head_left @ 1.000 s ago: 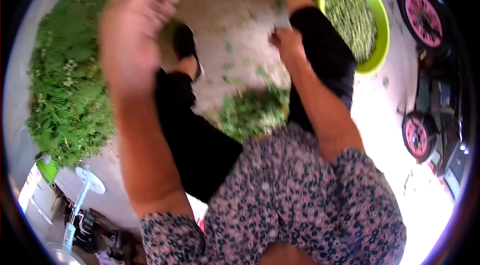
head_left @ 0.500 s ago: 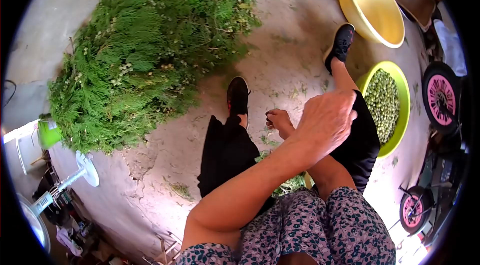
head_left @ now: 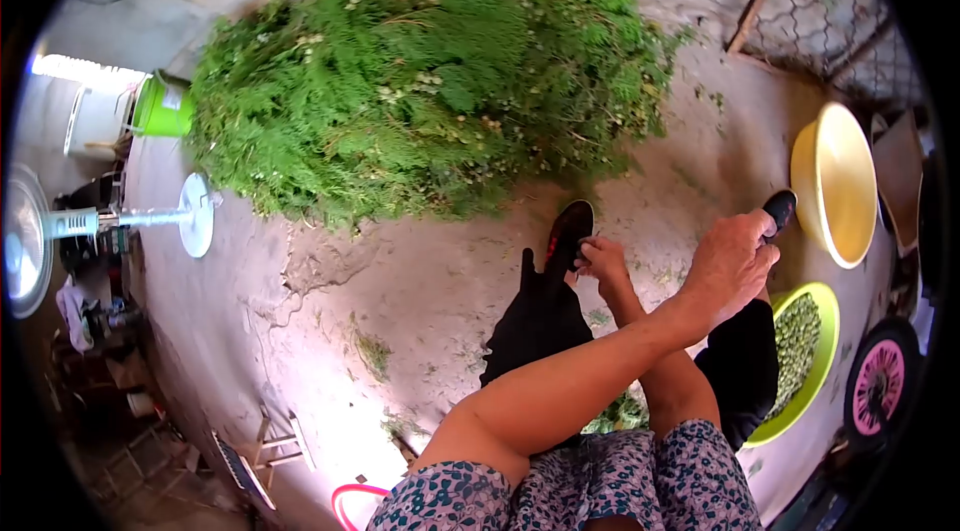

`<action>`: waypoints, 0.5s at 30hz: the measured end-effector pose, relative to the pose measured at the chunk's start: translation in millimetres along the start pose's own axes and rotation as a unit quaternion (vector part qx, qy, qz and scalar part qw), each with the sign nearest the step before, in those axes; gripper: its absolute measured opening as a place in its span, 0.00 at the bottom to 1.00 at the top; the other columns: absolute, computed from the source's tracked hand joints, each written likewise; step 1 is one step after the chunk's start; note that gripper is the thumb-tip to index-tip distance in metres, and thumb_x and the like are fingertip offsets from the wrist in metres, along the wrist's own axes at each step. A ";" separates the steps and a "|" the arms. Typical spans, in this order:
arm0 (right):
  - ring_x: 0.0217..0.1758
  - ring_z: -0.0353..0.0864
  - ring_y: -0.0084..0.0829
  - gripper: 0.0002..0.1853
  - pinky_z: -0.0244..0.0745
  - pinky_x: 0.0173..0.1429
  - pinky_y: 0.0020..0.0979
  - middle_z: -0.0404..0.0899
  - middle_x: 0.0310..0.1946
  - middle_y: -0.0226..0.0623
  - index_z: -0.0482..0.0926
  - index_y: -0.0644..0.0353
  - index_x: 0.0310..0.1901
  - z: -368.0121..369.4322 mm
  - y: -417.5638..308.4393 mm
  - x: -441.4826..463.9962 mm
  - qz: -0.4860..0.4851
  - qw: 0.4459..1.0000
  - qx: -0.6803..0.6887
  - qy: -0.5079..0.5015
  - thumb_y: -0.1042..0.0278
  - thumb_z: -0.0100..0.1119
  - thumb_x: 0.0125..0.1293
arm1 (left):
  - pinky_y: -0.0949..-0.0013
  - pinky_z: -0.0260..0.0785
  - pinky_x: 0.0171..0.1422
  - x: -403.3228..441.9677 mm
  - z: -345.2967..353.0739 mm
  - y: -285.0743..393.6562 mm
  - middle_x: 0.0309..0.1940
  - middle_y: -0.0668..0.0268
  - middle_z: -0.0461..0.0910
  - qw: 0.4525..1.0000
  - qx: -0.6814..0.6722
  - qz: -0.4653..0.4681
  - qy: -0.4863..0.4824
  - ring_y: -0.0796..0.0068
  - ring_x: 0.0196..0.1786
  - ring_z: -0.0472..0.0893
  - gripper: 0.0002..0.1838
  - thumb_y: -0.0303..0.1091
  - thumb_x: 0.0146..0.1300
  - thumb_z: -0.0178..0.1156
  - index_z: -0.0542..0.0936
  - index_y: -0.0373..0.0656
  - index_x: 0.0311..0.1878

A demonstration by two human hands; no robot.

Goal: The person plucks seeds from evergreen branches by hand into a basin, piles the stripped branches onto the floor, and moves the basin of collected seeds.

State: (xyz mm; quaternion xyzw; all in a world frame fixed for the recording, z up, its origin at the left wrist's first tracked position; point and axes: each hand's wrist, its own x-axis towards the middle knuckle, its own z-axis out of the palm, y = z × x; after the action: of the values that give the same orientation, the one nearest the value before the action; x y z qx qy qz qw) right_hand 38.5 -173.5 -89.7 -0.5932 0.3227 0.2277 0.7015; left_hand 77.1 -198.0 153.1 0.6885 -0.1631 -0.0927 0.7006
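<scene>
My arms cross in front of me, the left lying over the right. My left hand (head_left: 732, 266) is out to the right, above my right leg, with its fingers curled closed; anything inside them is hidden. My right hand (head_left: 604, 263) is beside my black shoe (head_left: 570, 231), thumb and fingertips pinched together. What it holds, if anything, is too small to name. To the right of my leg stands a lime-green basin (head_left: 828, 331) holding many small green berries (head_left: 797, 356). A large heap of leafy green branches (head_left: 430, 91) with pale berries lies ahead.
A deep yellow basin (head_left: 812, 181) tilts at the right, near a wire mesh panel (head_left: 830, 6). A pink-spoked wheel (head_left: 878, 383) stands beyond the lime basin. On the left are a standing fan (head_left: 75, 223) and a green bucket (head_left: 163, 109). Leaf scraps litter the floor.
My view has swung left, so the heap and basins appear farther right and the basins lower. My right hand appears closer to the shoe, its fingers drawn together. My left hand stays closed.
</scene>
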 end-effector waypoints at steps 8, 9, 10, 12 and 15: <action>0.27 0.75 0.26 0.12 0.72 0.29 0.27 0.74 0.29 0.32 0.73 0.65 0.43 50.9 -52.0 -6.8 -0.019 0.996 -0.033 -0.077 0.71 0.51 0.60 | 0.78 0.65 0.28 18.3 -55.6 6.7 0.26 0.65 0.75 0.955 -0.226 -0.155 0.116 0.81 0.26 0.72 0.15 0.26 0.56 0.54 0.70 0.30 0.45; 0.27 0.75 0.26 0.12 0.72 0.29 0.27 0.74 0.29 0.32 0.73 0.65 0.43 56.8 -59.9 -3.2 -0.021 0.996 -0.039 -0.080 0.71 0.51 0.60 | 0.79 0.66 0.29 18.4 -63.9 15.5 0.27 0.65 0.75 0.937 -0.290 -0.153 0.119 0.81 0.26 0.73 0.15 0.27 0.56 0.54 0.70 0.31 0.47; 0.28 0.76 0.26 0.12 0.73 0.29 0.27 0.74 0.30 0.33 0.73 0.65 0.45 63.2 -69.6 0.8 -0.033 0.994 -0.048 -0.088 0.70 0.50 0.60 | 0.79 0.66 0.29 17.5 -72.7 26.1 0.27 0.65 0.75 0.937 -0.292 -0.145 0.124 0.81 0.26 0.73 0.15 0.27 0.56 0.54 0.70 0.31 0.47; 0.29 0.76 0.27 0.13 0.73 0.29 0.27 0.75 0.31 0.33 0.72 0.65 0.46 80.2 -88.6 8.5 -0.051 0.991 -0.065 -0.101 0.70 0.50 0.60 | 0.80 0.63 0.27 13.0 -92.5 42.5 0.23 0.69 0.73 0.903 -0.381 -0.109 0.166 0.84 0.24 0.70 0.15 0.28 0.56 0.54 0.70 0.34 0.47; 0.34 0.74 0.28 0.16 0.70 0.35 0.27 0.72 0.36 0.35 0.69 0.63 0.49 108.7 -122.5 6.2 -0.100 0.977 -0.105 -0.154 0.69 0.51 0.60 | 0.80 0.62 0.26 3.5 -149.3 52.0 0.24 0.69 0.73 0.913 -0.235 -0.109 0.314 0.84 0.22 0.70 0.17 0.29 0.57 0.54 0.70 0.36 0.50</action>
State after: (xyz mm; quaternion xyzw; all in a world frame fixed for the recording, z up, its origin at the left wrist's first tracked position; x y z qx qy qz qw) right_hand 148.7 -91.0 -0.7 -0.6507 0.1244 0.2773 0.6958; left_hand 128.6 -57.9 205.4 0.5108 0.1681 0.0171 0.8430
